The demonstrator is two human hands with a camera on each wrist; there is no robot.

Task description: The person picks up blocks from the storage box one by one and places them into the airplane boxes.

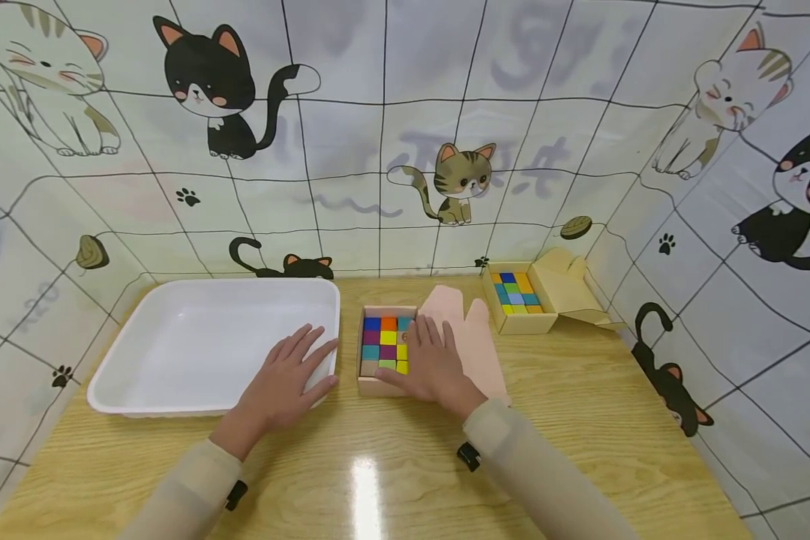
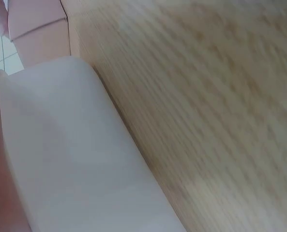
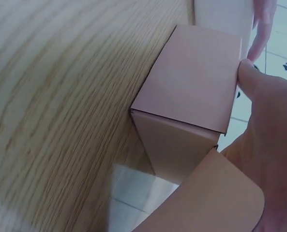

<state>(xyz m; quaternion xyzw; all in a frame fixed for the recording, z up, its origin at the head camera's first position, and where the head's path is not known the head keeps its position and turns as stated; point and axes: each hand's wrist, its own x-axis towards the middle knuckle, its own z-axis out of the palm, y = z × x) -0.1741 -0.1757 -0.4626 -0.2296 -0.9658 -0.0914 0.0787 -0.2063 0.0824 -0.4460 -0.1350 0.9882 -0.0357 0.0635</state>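
In the head view a pink cardboard box (image 1: 388,391) stands with its lid (image 1: 481,352) folded out to the right. Rows of coloured cubes (image 1: 388,337) in blue, purple, yellow, orange and teal fill it. My right hand (image 1: 439,364) lies over the box's right side, fingers extended and thumb near the front; it covers part of the cubes. From the right wrist, the thumb (image 3: 249,72) shows at the box's top edge. My left hand (image 1: 280,382) is spread over the right front rim of a white tray (image 1: 196,337), with no object in its grasp.
A second, yellowish box (image 1: 523,324) of coloured cubes stands at the back right, its lid (image 1: 567,289) open. Behind the wooden table (image 1: 405,465) and along its sides hangs a cat-printed sheet (image 1: 351,135). The tray stands just left of the pink box.
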